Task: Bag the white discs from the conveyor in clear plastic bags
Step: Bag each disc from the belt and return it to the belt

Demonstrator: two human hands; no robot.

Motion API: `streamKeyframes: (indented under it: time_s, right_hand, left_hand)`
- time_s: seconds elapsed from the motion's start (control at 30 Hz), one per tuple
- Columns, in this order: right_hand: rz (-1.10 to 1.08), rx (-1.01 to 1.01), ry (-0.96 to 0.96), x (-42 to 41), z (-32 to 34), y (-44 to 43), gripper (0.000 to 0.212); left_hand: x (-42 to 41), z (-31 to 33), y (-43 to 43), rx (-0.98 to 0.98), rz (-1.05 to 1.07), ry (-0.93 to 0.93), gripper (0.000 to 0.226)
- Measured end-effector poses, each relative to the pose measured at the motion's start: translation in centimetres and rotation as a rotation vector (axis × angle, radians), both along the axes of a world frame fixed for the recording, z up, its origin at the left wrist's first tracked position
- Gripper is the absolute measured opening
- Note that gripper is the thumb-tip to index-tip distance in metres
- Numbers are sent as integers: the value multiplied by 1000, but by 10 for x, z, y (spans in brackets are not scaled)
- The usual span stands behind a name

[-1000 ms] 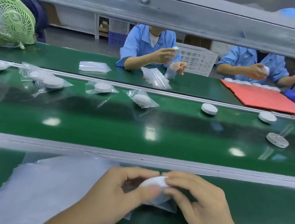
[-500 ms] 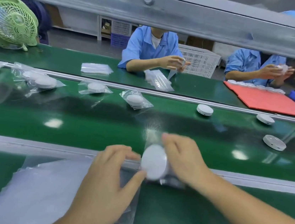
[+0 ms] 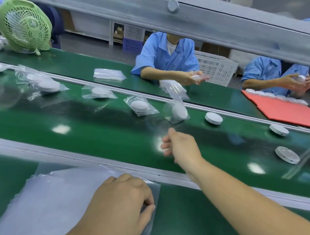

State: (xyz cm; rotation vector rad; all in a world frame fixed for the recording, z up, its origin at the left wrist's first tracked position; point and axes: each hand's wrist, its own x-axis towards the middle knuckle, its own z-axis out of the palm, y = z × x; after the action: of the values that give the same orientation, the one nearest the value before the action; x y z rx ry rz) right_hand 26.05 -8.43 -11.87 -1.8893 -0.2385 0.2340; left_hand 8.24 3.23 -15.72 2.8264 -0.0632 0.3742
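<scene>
**Green belt: one pack out, next bag in the pinch**

Clear-wrapped and tilted on edge near the far side of the conveyor belt (image 3: 90,129): a bagged disc (image 3: 178,110), blurred, so no telling whether touching the belt or just above it. Right hand (image 3: 180,148) stretched out over the belt just short of that pack and apart from it, fingers loosely curled, gripping nothing visible. Left hand (image 3: 120,201) down on the stack of clear plastic bags (image 3: 52,198) on the near bench, fingers curled. Thumb and forefinger tips meeting at the right edge of the top bag, seemingly pinching it.

Judged as the seam between two cycles: one disc bagged and out on the belt, the next not yet picked. To the left along the belt, a row of finished packs (image 3: 140,105). To the right, three bare white discs (image 3: 213,118), one just beside the tilted pack, two further off toward the right end.

Next, probably: swing the right hand to the nearest bare disc, take it by the rim, bring it to the near bench. Meanwhile, peel a single bag off the stack and rub its mouth open. Worth minding: thin film clinging, two bags lifting together.
</scene>
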Motion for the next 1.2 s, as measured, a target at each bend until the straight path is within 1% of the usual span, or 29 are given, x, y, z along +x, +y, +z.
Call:
streamKeyframes:
  time_s: [0.1,0.17,0.23,0.33,0.4,0.47,0.53,0.77,1.0,1.2]
  right_hand:
    - [141,33,-35,-53,-16,-21,52]
    - [194,58,-43,-83,-25,-40,57]
    - [163,126,-49,-100,-32,-56,54]
    - [26,254,-94,-104,-43,-68,51]
    - [-4,297,-97,-103,-44,-67,51]
    - [47,238,-133,-106,-45,-64,52]
    - [77,196,-157,-107,-46,-63,54]
    - [-22,299,-119,-105,-46,-62,67]
    - [-15,278,-133,-104,-48,-63,64]
    - [7,217,-170,-103,-51,-64,59]
  left_hand:
    - [0,0,-2,26,2,-23,31]
    - [-1,0,-3,23,1,-21,30]
    - [-2,0,-3,27,0,-26,27]
    - [-3,-1,-6,8,4,-28,18]
    - [-4,-2,-8,10,5,-31,23]
    - [-4,-5,-9,24,-15,-14,33]
    - [-4,-8,-10,23,-29,-1,38]
    - [-4,-9,-11,19,-39,-14,40]
    - [-4,-13,-9,18,-41,-36,35]
    - [-6,-14,-12,16,-39,-49,36]
